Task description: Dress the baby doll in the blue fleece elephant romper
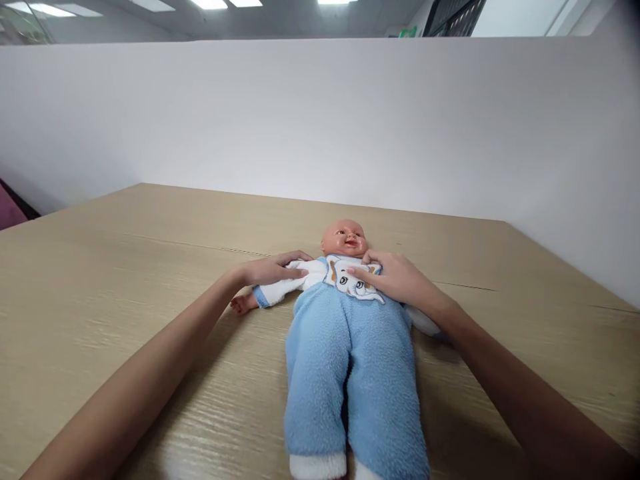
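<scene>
A baby doll (345, 240) lies on its back on the table, its head toward the far side. It wears a fleece outfit (320, 353) with blue legs, white sleeves and an elephant patch (353, 281) on the chest. My left hand (275, 268) grips the white sleeve near the doll's shoulder, thumb and fingers around the cloth. On the other side, my right hand (393, 275) holds the upper body by the shoulder, its thumb lying across the patch. That doll arm is mostly hidden under my wrist. The doll's other hand (244, 303) shows below my left wrist.
The wooden table (150, 267) has thin seams across its top. A pale partition wall (300, 120) rises behind it and along the right. Something pink (9, 208) shows at the far left edge. Ceiling lights (210, 4) are visible above the partition.
</scene>
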### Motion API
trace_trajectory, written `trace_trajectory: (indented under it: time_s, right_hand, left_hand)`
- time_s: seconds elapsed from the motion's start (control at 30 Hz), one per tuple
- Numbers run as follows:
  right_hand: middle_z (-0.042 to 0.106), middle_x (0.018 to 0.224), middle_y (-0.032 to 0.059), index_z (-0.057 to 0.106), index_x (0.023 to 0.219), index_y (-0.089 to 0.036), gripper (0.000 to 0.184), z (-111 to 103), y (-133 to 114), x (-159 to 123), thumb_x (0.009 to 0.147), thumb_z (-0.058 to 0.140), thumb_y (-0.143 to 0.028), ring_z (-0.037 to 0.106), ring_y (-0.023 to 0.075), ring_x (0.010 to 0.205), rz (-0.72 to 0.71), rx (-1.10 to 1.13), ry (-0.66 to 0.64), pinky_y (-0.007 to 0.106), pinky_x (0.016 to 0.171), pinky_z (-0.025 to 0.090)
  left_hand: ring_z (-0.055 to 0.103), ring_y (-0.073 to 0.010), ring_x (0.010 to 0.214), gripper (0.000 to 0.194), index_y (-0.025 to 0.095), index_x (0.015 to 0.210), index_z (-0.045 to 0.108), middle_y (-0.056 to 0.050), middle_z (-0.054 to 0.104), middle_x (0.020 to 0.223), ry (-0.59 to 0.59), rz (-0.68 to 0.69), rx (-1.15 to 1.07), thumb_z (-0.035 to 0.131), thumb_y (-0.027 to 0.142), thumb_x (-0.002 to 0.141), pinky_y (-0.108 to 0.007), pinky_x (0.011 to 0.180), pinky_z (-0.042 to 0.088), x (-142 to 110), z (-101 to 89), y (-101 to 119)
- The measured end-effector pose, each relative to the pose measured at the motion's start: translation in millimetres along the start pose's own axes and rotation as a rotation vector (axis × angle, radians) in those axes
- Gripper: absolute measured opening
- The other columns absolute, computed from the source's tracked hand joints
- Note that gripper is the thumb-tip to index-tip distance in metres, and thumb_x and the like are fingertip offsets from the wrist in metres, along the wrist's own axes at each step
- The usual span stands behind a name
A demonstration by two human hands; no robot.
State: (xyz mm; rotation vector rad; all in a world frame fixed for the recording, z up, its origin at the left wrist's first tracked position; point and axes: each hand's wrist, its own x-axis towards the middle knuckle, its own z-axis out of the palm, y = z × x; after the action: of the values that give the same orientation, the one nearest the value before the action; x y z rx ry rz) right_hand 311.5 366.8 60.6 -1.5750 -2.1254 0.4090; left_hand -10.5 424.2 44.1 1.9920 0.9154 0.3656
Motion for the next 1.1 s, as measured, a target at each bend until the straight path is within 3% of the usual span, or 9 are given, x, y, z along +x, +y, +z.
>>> trace_trajectory:
  time_s: [0.13, 0.23, 0.4, 0.53, 0.63, 0.77, 0.9, 1.0, 1.1]
  right_hand:
    - [0.076, 0.085, 0.0043, 0.069, 0.089, -0.026, 0.046, -4, 34, -34, 0.101, 0.062, -0.069, 0.068, 0.0272, 0.079, 0.069, -0.071, 0.085, 0.036, 0.069, 0.041]
    - [0.071, 0.081, 0.0039, 0.069, 0.092, -0.026, 0.044, -9, 62, -71, 0.097, 0.065, -0.069, 0.065, 0.0272, 0.074, 0.07, -0.124, 0.167, 0.038, 0.068, 0.042]
    - [0.072, 0.117, 0.0103, 0.07, 0.121, -0.028, 0.04, -10, 96, -125, 0.097, 0.072, -0.06, 0.065, 0.0369, 0.111, -0.116, -0.166, 0.302, 0.051, 0.099, 0.048]
    - [0.069, 0.135, 0.0147, 0.061, 0.14, -0.029, 0.057, -5, 111, -154, 0.094, 0.075, -0.059, 0.064, 0.042, 0.124, -0.034, -0.116, 0.289, 0.058, 0.104, 0.052]
    - [0.072, 0.133, 0.0145, 0.063, 0.138, -0.028, 0.053, -4, 113, -165, 0.093, 0.074, -0.055, 0.068, 0.041, 0.121, 0.054, -0.022, 0.266, 0.058, 0.102, 0.056]
    - [0.077, 0.122, 0.0129, 0.067, 0.127, -0.028, 0.051, -10, 103, -167, 0.084, 0.084, -0.049, 0.074, 0.0369, 0.106, 0.19, 0.153, 0.283, 0.054, 0.095, 0.06]
    - [0.077, 0.115, 0.0103, 0.068, 0.12, -0.026, 0.057, -15, 90, -147, 0.077, 0.093, -0.053, 0.073, 0.0329, 0.107, 0.281, 0.573, 0.401, 0.047, 0.096, 0.061]
    - [0.074, 0.113, 0.0083, 0.068, 0.106, -0.025, 0.054, -16, 82, -117, 0.073, 0.096, -0.057, 0.071, 0.0311, 0.114, 0.235, 0.78, 0.459, 0.042, 0.1, 0.059]
    - [0.071, 0.119, 0.007, 0.065, 0.113, -0.028, 0.054, -10, 72, -83, 0.078, 0.092, -0.058, 0.067, 0.0293, 0.119, 0.14, 0.794, 0.483, 0.041, 0.101, 0.057]
  left_hand:
    - [0.062, -0.0281, 0.133, 0.051, 0.023, 0.137, 0.066, -0.007, 0.07, 0.144, 0.071, 0.032, 0.054, 0.071, 0.051, 0.094, -0.036, 0.113, 0.049, 1, 0.2, -2]
    - [0.061, -0.0286, 0.131, 0.045, 0.02, 0.133, 0.063, -0.011, 0.067, 0.143, 0.189, 0.107, 0.125, 0.067, 0.036, 0.091, -0.042, 0.112, 0.051, 4, 2.8, 5]
    - [0.053, -0.0277, 0.134, 0.039, 0.019, 0.129, 0.062, -0.011, 0.067, 0.136, 0.396, 0.396, 0.259, 0.054, 0.016, 0.091, -0.048, 0.119, 0.044, 22, 33.3, 54]
    - [0.053, -0.0322, 0.131, 0.024, 0.017, 0.122, 0.064, -0.014, 0.068, 0.131, 0.275, 0.496, 0.492, 0.063, 0.026, 0.1, -0.051, 0.12, 0.041, 55, 75.0, 95]
    - [0.058, -0.0332, 0.125, 0.022, 0.016, 0.118, 0.066, -0.014, 0.072, 0.127, 0.162, 0.465, 0.64, 0.066, 0.032, 0.103, -0.05, 0.112, 0.045, 79, 100.1, 104]
    - [0.064, -0.029, 0.11, 0.013, 0.017, 0.111, 0.067, -0.011, 0.076, 0.114, 0.19, 0.483, 0.599, 0.063, 0.028, 0.106, -0.043, 0.101, 0.048, 91, 114.5, 95]
    - [0.066, -0.025, 0.106, 0.015, 0.018, 0.113, 0.065, -0.011, 0.074, 0.114, 0.264, 0.649, 0.43, 0.056, 0.029, 0.111, -0.037, 0.096, 0.049, 84, 114.5, 89]
    - [0.066, -0.023, 0.105, 0.022, 0.016, 0.117, 0.064, -0.012, 0.072, 0.116, 0.294, 0.781, 0.38, 0.048, 0.03, 0.115, -0.034, 0.094, 0.05, 78, 113.4, 92]
    - [0.066, -0.0205, 0.099, 0.029, 0.014, 0.123, 0.067, -0.013, 0.07, 0.116, 0.334, 0.862, 0.419, 0.044, 0.031, 0.117, -0.03, 0.089, 0.051, 73, 113.4, 96]
